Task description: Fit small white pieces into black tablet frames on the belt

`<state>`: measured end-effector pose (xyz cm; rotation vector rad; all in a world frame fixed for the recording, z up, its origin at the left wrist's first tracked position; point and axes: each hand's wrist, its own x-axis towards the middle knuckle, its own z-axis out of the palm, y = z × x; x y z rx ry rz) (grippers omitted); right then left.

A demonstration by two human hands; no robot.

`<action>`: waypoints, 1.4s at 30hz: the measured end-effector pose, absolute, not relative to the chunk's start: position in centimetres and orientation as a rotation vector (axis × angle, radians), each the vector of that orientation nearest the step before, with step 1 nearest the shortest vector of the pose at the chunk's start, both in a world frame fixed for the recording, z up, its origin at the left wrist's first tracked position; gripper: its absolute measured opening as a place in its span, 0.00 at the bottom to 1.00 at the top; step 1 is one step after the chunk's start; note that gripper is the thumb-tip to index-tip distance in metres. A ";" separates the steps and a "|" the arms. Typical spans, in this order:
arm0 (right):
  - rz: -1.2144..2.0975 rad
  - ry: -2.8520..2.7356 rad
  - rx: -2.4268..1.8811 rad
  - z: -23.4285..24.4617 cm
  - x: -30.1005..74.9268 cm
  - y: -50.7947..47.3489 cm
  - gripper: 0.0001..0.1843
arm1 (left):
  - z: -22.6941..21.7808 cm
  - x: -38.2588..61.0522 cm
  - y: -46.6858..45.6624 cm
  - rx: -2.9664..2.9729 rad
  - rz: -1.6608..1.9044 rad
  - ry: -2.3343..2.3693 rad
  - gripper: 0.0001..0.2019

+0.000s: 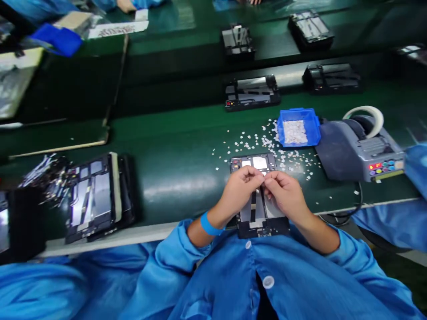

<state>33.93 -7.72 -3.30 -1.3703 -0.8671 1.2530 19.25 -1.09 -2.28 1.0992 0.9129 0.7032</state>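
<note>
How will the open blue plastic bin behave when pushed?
The open blue plastic bin is probably stiff: its thin walls stand upright. It likely slides rather than rolls, being boxy. A jolt may spill the small white pieces from its open top.

The bench (176, 186) is moderately lit, seemingly from above; a pale glare is spread over its near middle, while its far left is sunk in deep shadow; bright sheen is thrown back by the tablets (246, 212); red digits are seen glowing on the machine (360, 146); the far right is blurred; the near left sleeve (40, 284) is stretched and softened.
</note>
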 end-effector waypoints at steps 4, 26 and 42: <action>0.956 -1.359 -1.507 -3.4 35.0 -5.4 0.12 | -2.1 14.6 0.9 1.238 0.799 1.121 0.06; -0.121 -2.569 -1.270 -5.5 37.3 1.4 0.17 | -3.1 14.8 6.9 1.925 0.478 1.181 0.06; -0.124 -2.511 -1.288 -5.9 36.9 1.5 0.18 | -4.3 15.7 6.9 1.958 0.482 1.294 0.07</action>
